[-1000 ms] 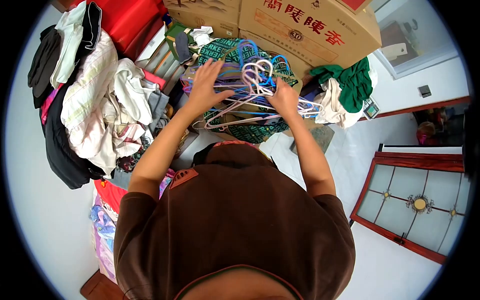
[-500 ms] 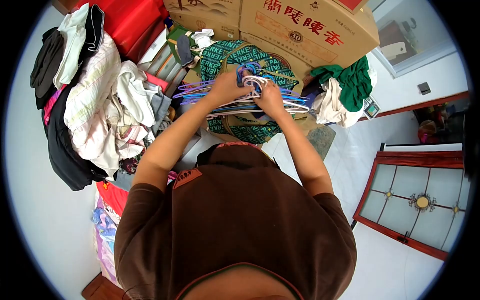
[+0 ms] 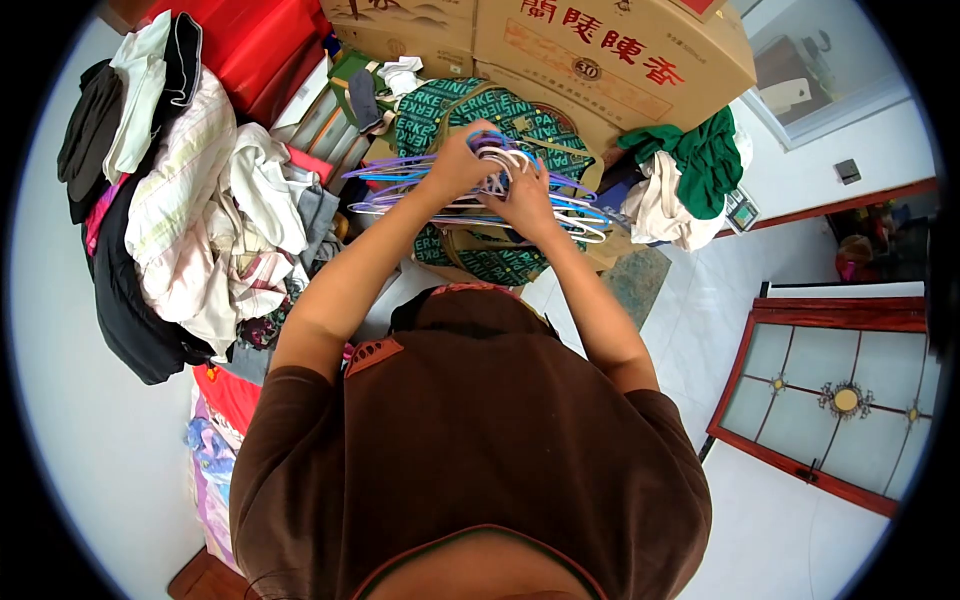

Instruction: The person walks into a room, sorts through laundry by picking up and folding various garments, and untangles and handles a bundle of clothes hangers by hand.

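Hanger bundle [image 3: 470,212], w/ purple, blue & white frames, is held crosswise over lettered green bag [image 3: 430,108], in front of cardboard box [image 3: 610,60]. L hand [image 3: 460,165], part-closed, curls round hooks [image 3: 500,152]; R hand [image 3: 522,200], fingers bent, grips nr hook bases. Clothes pile [image 3: 215,225] at L; dk green cloth [image 3: 708,168] at R.
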Tool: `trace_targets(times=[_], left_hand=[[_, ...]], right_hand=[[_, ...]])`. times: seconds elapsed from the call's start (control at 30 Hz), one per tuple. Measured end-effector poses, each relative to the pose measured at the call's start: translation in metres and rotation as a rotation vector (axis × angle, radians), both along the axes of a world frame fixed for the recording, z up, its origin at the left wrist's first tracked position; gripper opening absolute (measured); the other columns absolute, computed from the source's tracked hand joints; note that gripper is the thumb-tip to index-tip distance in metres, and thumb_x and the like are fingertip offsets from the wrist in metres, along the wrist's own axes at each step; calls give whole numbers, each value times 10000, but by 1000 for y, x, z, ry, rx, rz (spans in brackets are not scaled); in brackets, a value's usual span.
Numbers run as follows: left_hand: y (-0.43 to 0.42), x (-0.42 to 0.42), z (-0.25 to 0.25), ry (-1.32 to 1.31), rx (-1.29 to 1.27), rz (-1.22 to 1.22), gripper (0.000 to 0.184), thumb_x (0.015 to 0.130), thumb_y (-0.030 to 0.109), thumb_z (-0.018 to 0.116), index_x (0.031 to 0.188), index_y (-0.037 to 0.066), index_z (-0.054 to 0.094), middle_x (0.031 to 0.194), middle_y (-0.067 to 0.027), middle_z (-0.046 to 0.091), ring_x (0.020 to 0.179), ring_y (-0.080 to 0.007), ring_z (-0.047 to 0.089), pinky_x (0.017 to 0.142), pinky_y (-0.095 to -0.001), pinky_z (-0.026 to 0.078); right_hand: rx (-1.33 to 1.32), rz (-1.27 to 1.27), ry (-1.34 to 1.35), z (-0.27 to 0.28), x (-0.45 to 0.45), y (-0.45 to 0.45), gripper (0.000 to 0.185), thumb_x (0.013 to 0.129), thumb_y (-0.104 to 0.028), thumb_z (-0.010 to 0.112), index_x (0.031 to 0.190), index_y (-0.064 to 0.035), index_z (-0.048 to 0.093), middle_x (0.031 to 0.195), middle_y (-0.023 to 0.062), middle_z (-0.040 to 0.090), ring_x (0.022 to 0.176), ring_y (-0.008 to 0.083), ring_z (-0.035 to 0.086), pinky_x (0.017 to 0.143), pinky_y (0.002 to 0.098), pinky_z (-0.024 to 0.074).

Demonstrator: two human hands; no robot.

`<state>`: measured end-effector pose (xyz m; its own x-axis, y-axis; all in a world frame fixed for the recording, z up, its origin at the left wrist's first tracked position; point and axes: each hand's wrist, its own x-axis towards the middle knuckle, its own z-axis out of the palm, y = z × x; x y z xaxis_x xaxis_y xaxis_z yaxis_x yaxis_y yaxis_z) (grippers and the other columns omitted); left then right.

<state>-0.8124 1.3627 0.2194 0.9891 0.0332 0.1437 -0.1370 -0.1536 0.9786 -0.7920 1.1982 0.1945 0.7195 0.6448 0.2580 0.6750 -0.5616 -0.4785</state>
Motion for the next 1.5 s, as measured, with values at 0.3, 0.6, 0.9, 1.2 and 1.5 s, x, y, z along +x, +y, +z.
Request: trace_targets(times=[0.3,0.6,0.9,1.2,1.5], left_hand=[[-20,-4,18,-103,114,325,348,692,50,699,1014,32,568,821,-73,620,745,-143,598,663,-284,494],[-50,-26,53,-85,-26,351,333,710,-1,610,1038,33,569,862,-82,605,753,-152,585,679,-286,480],[-61,-42,40,-155,269,249,525,681,134,639,1186,47,530,1130,-207,559,1049,-361,536,914,-405,423],[-35,-61,84,-257,567,-34,541,868,312,625,1318,42,497,1288,-171,541,1198,-314,501,1027,-394,362],[104,-39,-68,362,77,484,585,844,342,690,1304,42,488,1240,-123,574,1129,-197,534,932,-322,417]], right_hand=[[261,-168,55,0,-24,16,606,746,-228,720,1262,-37,466,1178,178,538,1149,354,490,1065,567,204],[410,-152,3,8,-26,20,366,811,-182,614,1141,-37,547,1119,167,563,1093,361,505,1022,563,223],[710,-223,366,17,-51,19,128,782,-61,623,874,12,572,822,110,605,753,208,606,614,322,459],[1201,-258,649,47,-50,1,88,896,-97,610,888,-9,605,831,14,595,736,78,505,646,253,428],[1365,-399,441,109,-97,-60,65,944,-82,539,973,-27,560,904,83,604,960,196,582,932,353,411]])
